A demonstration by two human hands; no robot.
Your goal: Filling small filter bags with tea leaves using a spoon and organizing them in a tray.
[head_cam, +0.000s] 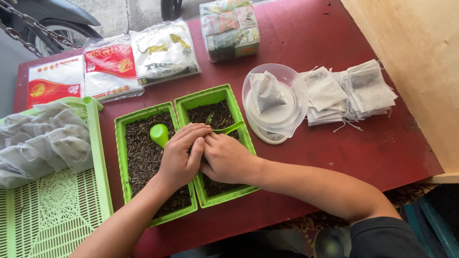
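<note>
Two hands meet over the two green trays in the middle of the dark red table (306, 43). Left hand (179, 155) is curled, fingers bent onto the right one, over the seam between the left tray (120, 157) and the right tray (224, 94); whether it pinches anything, cannot tell. Right hand (225, 157) is clenched round the handle of a green scoop (230, 127) that lies over the dark loose leaf in the right tray. A second green scoop (159, 134) sits bowl-up in the left tray, untouched.

Progress, judged from the layout: one filled white pouch (266, 91) lies in the clear bowl on the small white scale (272, 136), toward the table's far right. A stack of flat pouches (351, 91) sits just beside the scale near the right edge; some show dark contents, others look empty, hard to tell. Plump white pouches (43, 138) are piled in a green lattice basket (98, 157) at the left edge, so a fair batch looks done. Both trays hold plenty of leaf, so much seems left.

Printed white packets (112, 67) lie along the far left edge, a wrapped block of packs (230, 28) at the far edge. Outdoors-looking: concrete ground, a motorbike wheel (57, 31) with a chain (24, 38) beyond the far left corner, pale board to the right.
</note>
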